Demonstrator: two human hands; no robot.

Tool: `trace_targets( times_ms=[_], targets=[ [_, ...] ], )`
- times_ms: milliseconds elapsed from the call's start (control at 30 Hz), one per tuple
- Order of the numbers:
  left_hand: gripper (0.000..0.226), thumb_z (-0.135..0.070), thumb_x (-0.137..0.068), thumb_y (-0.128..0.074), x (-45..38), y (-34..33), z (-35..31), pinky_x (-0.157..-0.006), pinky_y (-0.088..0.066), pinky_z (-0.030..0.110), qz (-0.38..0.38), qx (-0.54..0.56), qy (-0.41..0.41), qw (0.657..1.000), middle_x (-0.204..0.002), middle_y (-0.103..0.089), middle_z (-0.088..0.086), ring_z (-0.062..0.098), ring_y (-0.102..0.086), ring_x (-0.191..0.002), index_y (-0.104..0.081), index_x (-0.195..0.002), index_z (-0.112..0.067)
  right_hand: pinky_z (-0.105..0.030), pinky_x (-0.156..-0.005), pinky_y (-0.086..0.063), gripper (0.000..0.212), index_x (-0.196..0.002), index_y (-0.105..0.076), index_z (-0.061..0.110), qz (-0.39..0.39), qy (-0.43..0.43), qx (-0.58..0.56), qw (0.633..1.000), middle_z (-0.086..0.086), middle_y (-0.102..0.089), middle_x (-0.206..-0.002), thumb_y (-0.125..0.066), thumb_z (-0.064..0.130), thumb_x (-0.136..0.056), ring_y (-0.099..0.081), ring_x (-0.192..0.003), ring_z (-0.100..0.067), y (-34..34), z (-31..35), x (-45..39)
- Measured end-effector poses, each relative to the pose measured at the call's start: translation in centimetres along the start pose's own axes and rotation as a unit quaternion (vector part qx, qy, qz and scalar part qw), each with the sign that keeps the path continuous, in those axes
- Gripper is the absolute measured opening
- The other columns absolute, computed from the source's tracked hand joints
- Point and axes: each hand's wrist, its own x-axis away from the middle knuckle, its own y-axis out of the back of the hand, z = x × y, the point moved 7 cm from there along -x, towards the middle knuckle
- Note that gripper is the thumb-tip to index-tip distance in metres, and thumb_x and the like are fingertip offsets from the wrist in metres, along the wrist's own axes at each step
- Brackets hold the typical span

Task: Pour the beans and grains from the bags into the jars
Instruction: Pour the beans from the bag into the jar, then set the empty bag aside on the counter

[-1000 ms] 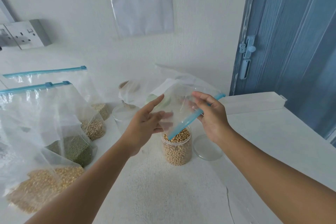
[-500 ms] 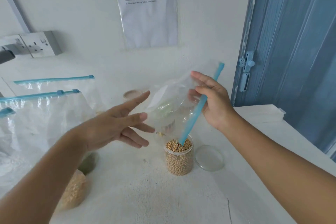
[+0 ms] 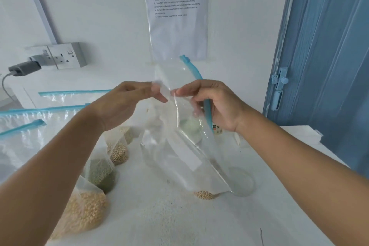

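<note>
While both hands, left (image 3: 127, 104) and right (image 3: 217, 104), pinch a clear crinkly bag (image 3: 185, 146) in their grip, round tan beans (image 3: 205, 194) peek beneath on the gritty white table (image 3: 159, 223).

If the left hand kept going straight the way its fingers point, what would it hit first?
Probably the right hand. The left hand points rightward across the empty clear bag that both hands pinch, and the right fingertips are just beyond it. Depth is uncertain from this single view.

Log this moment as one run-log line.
stage: bag emptied | left hand: pinches empty bag | right hand: grips its blue zip edge | jar: holds beans, under bag
</note>
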Motion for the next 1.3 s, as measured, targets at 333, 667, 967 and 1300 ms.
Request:
trace_targets(
  times_ms=[333,667,967,1300],
  targets=[
    [0.025,-0.024,-0.083,-0.072,2.6,2.1,3.7,-0.1,-0.057,0.037,0.035,-0.026,0.14,0.989,-0.122,-0.077,0.006,0.026,-0.074,-0.099,-0.084,-0.104,-0.017,-0.047,-0.1,-0.056,0.023,-0.105,-0.083,0.021,-0.049,-0.03,0.315,0.947,0.002,-0.079,-0.107,-0.066,0.007,-0.1,-0.075,-0.085,-0.021,3.5,-0.7,-0.2],
    [0.035,-0.026,-0.078,-0.079,2.6,3.5,4.1,-0.085,-0.052,0.025,-0.088,0.075,0.093,0.989,-0.122,-0.077,0.005,0.012,-0.064,-0.107,-0.081,-0.112,-0.019,-0.036,-0.123,-0.029,0.027,-0.11,-0.076,0.053,-0.131,0.041,0.361,0.923,0.013,-0.044,-0.157,-0.078,0.033,-0.092,-0.035,-0.146,0.0,3.0,-1.8,-0.4],
    [0.026,-0.006,-0.099,-0.061,3.5,5.6,2.9,-0.087,-0.047,0.024,-0.189,0.153,0.046,0.969,-0.123,-0.076,-0.003,0.003,-0.068,-0.106,-0.076,-0.114,-0.021,-0.048,-0.119,-0.036,0.041,-0.125,-0.074,0.039,-0.185,-0.113,-0.067,0.974,0.013,-0.061,-0.136,-0.073,0.04,-0.084,-0.05,-0.135,-0.018,1.7,-8.0,1.8],
    [0.049,0.009,-0.099,-0.048,5.2,7.1,1.6,-0.091,-0.054,0.022,-0.148,0.229,-0.024,0.962,-0.123,-0.076,0.007,0.017,-0.067,-0.126,-0.084,-0.094,-0.023,-0.045,-0.107,-0.044,0.041,-0.139,-0.063,0.044,-0.002,-0.198,-0.176,0.964,-0.01,-0.067,-0.113,-0.062,0.04,-0.098,-0.067,-0.095,-0.02,-2.1,-10.3,2.4]
  ],
)
